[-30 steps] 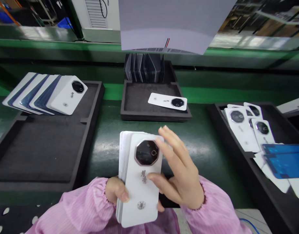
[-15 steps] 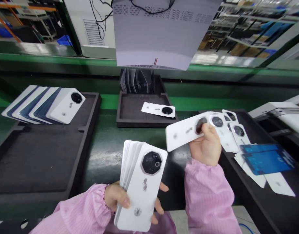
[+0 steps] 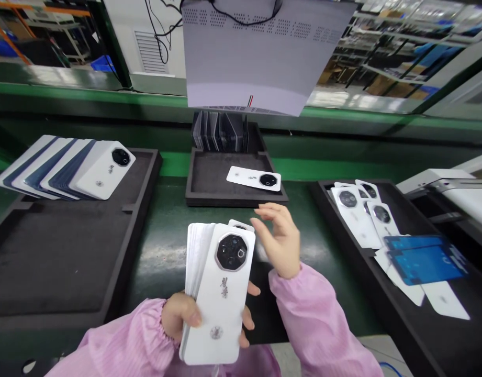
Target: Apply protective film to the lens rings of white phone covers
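Observation:
My left hand [image 3: 186,317] is closed around a fanned stack of white phone back panels [image 3: 225,309], each front one with a dark octagonal camera patch and printed marks. Its thumb lies across the left edge, and the fingertips come round the right edge. Behind the stack's upper right corner, the top of another white panel [image 3: 244,226] shows; its lower part is hidden. Just right of that corner is my right hand [image 3: 282,241], thumb and fingers curved and apart, holding nothing.
The left black foam tray [image 3: 64,262] carries a leaning row of panels [image 3: 97,173]. One panel [image 3: 252,179] and dark sheets [image 3: 221,131] occupy the middle tray [image 3: 201,201]. Loose panels [image 3: 354,214] and blue film pieces [image 3: 425,259] lie in the right tray [image 3: 440,340]. A grey board [image 3: 248,63] hangs above.
My right hand has moved left from the right tray to the stack and let go of its panel, which now shows behind the stack. My left hand and stack shifted slightly left.

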Motion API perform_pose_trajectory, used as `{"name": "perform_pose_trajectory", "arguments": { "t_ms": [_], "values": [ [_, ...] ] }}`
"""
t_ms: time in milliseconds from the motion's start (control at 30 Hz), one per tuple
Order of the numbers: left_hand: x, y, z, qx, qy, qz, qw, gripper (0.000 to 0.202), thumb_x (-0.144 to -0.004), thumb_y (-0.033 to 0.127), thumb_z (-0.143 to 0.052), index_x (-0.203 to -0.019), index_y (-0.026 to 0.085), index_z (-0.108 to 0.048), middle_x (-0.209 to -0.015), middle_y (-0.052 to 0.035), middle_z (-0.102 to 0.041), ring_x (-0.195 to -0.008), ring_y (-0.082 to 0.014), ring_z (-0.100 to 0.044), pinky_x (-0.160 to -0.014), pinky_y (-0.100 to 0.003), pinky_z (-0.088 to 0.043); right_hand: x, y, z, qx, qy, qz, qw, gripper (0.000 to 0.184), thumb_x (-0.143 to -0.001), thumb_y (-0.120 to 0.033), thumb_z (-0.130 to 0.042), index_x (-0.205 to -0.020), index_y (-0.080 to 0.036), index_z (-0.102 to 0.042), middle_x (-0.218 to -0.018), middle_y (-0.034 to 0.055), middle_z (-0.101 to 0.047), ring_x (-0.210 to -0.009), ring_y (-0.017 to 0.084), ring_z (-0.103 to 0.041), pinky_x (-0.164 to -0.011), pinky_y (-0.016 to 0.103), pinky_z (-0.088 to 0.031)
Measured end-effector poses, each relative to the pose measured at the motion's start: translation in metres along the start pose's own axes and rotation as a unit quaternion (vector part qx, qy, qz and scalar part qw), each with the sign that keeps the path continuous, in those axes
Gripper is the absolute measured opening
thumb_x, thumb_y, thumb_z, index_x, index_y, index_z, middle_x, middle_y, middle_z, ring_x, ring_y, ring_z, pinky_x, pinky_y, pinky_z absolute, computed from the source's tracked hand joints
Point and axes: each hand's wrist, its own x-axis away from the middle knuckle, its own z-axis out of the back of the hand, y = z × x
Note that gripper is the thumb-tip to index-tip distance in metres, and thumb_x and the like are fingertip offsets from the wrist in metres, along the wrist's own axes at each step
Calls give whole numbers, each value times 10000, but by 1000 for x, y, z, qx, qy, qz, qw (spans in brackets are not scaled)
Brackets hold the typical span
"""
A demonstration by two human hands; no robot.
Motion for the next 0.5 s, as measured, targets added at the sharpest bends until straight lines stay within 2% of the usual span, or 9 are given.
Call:
{"name": "perform_pose_trajectory", "arguments": {
  "t_ms": [100, 200, 333, 500],
  "values": [
    [0, -1, 2, -26, 30, -12, 999, 818, -478, 124, -553, -1287, 86, -439, -1039, -134, -637, -904, -252, -631, -732, -325, -494, 5, -19, 10, -96, -57, 47, 993, 102, -744, -192, -654, -841, -204, -622, -898, 41, -572, -863, 170, -573, -753, 341, -495],
    [0, -1, 2, -77, 71, -8, 995, 791, -488, 112, -579, -1271, 123, -466, -1051, -116, -634, -916, -244, -621, -756, -330, -476, 10, -28, 11, -87, -121, 23, 989, 138, -706, -165, -700, -827, -202, -643, -885, 33, -573, -816, 155, -570, -714, 316, -484],
    [2, 0, 2, -153, 117, 3, 981, 765, -493, 129, -621, -1246, 178, -495, -1050, -82, -634, -913, -227, -607, -782, -337, -457, 12, -31, 12, -81, -136, -23, 987, 160, -692, -181, -723, -824, -215, -640, -876, 26, -578, -808, 154, -550, -711, 312, -464],
    [4, 1, 8, -243, 107, 9, 964, 778, -531, 172, -664, -1282, 224, -466, -1106, -70, -600, -987, -260, -567, -898, -452, -401, 8, -34, 22, -112, -178, -52, 976, 128, -686, -190, -724, -741, -207, -610, -844, 19, -569, -834, 164, -566, -743, 319, -475]
  ]
}}
